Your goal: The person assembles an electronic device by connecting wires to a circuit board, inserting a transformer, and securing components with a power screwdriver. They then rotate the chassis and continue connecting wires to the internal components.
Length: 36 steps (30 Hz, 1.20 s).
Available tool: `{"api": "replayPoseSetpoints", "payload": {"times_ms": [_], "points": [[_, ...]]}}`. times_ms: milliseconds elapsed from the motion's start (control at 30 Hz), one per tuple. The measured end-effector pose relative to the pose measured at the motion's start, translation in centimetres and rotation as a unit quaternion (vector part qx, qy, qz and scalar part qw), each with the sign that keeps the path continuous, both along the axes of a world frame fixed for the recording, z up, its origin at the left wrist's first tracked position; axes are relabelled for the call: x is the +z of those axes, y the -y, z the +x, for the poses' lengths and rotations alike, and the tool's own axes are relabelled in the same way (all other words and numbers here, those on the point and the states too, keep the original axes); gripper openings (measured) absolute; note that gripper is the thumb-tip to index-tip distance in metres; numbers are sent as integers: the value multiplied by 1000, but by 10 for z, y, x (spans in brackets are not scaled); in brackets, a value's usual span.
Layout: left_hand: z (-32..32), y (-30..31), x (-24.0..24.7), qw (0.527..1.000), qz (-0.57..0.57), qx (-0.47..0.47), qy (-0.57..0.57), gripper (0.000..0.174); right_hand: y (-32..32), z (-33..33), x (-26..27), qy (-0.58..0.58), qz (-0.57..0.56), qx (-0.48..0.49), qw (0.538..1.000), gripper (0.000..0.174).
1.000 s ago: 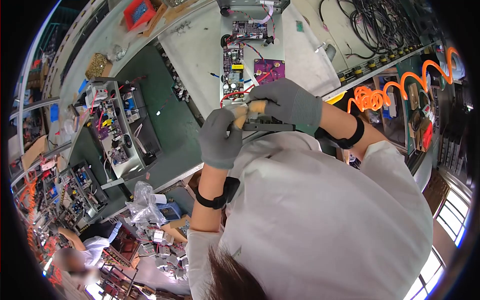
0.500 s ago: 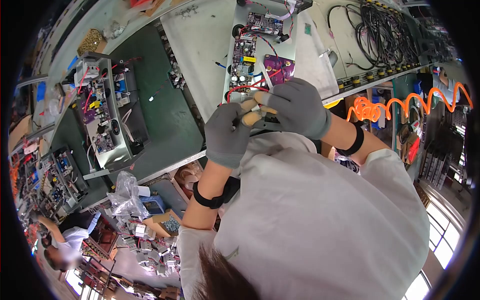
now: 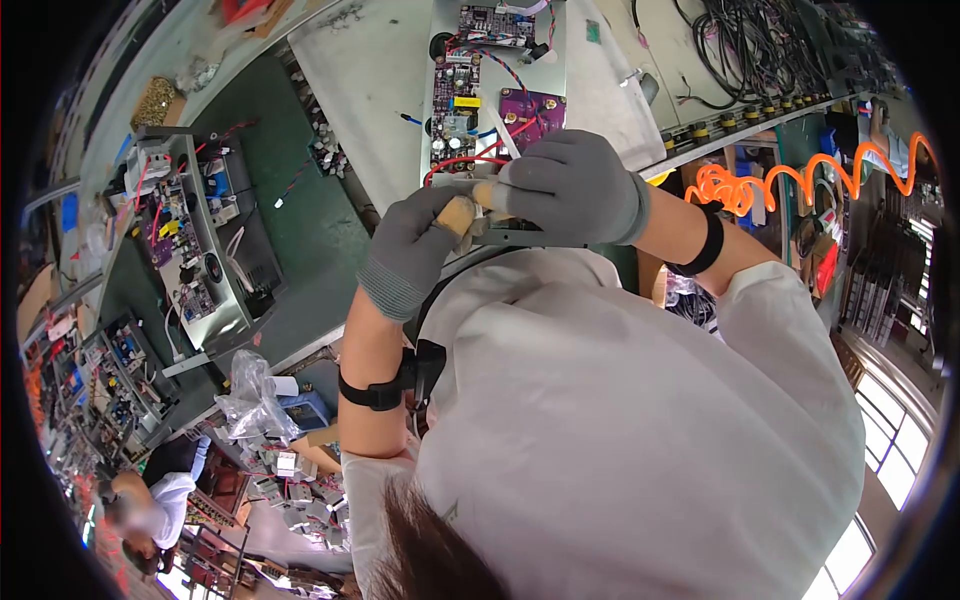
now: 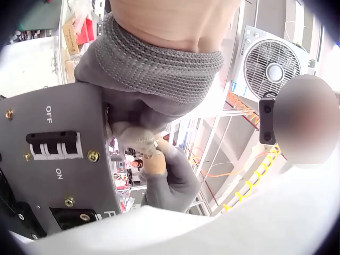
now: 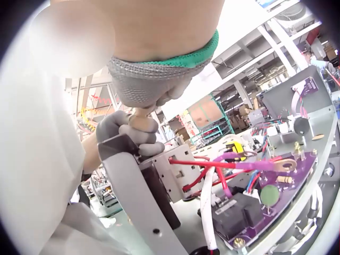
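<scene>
The left hand (image 3: 410,245) and right hand (image 3: 580,190), in grey gloves with pale fingertips, meet above the near end of a metal chassis. Their curled fingers pinch a small light part (image 4: 153,149), too hidden to identify. Beneath them a grey breaker block (image 5: 171,178) stands behind the chassis front panel (image 4: 74,103), whose black switch levers (image 4: 54,144) sit between OFF and ON. Red wires (image 5: 204,165) and a white sleeve (image 5: 206,207) run from the block towards a purple board (image 3: 545,108).
Another wired chassis (image 3: 205,270) is on the green surface at left. Black cables (image 3: 750,50) lie at the back right, beyond an orange coiled hose (image 3: 730,190). A clear plastic bag (image 3: 250,400) lies lower left. Another person (image 3: 165,510) is at far lower left.
The head view has shifted. The left hand has turned and its forearm swung leftward, while the fingertips stay together. A white sleeve has come into sight beside the right hand since the earliest frame.
</scene>
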<state>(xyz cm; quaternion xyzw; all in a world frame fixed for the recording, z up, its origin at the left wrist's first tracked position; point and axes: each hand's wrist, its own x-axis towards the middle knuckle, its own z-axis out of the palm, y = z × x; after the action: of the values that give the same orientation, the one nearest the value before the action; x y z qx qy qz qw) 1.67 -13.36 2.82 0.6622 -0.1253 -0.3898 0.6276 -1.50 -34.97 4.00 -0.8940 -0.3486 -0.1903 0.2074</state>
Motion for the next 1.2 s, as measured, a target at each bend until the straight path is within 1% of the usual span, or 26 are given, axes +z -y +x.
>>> {"api": "replayPoseSetpoints", "payload": {"times_ms": [33,67,133,167,200,233,267,300,333,367,400,467,500,533,600,633,700,833,900,933,967,1000,1033,1100,1133,1200], "points": [[0,0,2,1000,-15,-13,-16,27,0,2,1,14,10,20,1000,27],[-2,1,2,1000,-13,-15,-17,27,3,4,4,13,11,18,1000,27],[-9,6,0,993,25,111,-4,26,13,8,9,-102,39,-38,993,25],[-11,7,-3,994,26,109,-6,26,16,7,8,-104,40,-41,993,25],[-14,7,-8,973,100,117,170,27,19,7,6,-174,33,-85,981,19],[-16,7,-14,917,169,120,341,29,23,7,5,-242,26,-130,961,12],[-19,6,-23,919,166,116,338,29,24,5,2,-245,25,-135,960,12],[-24,7,-30,949,107,151,254,33,25,0,1,-324,-42,-163,931,12],[-27,6,-34,968,48,185,164,37,24,-3,1,-400,-108,-189,890,16],[-30,5,-34,972,55,174,146,38,19,-2,4,-433,-136,-199,869,19],[-28,4,-32,973,52,173,144,38,14,-3,3,-434,-139,-201,867,19],[-26,3,-32,968,74,136,199,37,6,-4,-5,-353,-134,-236,896,9],[-25,3,-33,968,64,135,201,35,4,-2,-11,-343,-116,-218,906,9],[-25,2,-34,969,63,134,197,35,4,0,-12,-346,-117,-219,905,9],[-24,1,-37,968,40,127,213,36,2,4,-9,-345,-143,-172,912,11],[-23,-1,-39,966,47,114,228,35,-1,4,-6,-348,-145,-174,910,11],[-20,-4,-39,967,42,103,228,34,-8,3,-1,-402,-221,-171,872,14],[-16,-4,-37,976,28,90,199,29,-8,8,-6,-381,-228,-147,884,18],[-12,-6,-34,979,21,75,190,28,-7,16,-12,-471,-227,-189,831,17],[-9,-6,-32,978,20,61,199,24,-8,20,-12,-473,-229,-187,830,17],[-8,-7,-32,977,20,47,207,21,-11,25,-12,-523,-246,-210,789,13],[-8,-6,-34,978,20,48,204,21,-12,28,-11,-570,-260,-233,744,19],[-7,-5,-35,977,15,46,208,20,-12,27,-12,-571,-262,-231,743,19],[-5,-4,-37,977,9,44,209,20,-10,21,-11,-548,-221,-266,762,18],[-2,-4,-36,975,8,32,221,20,-10,24,-10,-550,-223,-266,760,18],[0,-2,-37,973,5,18,230,20,-10,28,-7,-587,-190,-280,736,19]]}}
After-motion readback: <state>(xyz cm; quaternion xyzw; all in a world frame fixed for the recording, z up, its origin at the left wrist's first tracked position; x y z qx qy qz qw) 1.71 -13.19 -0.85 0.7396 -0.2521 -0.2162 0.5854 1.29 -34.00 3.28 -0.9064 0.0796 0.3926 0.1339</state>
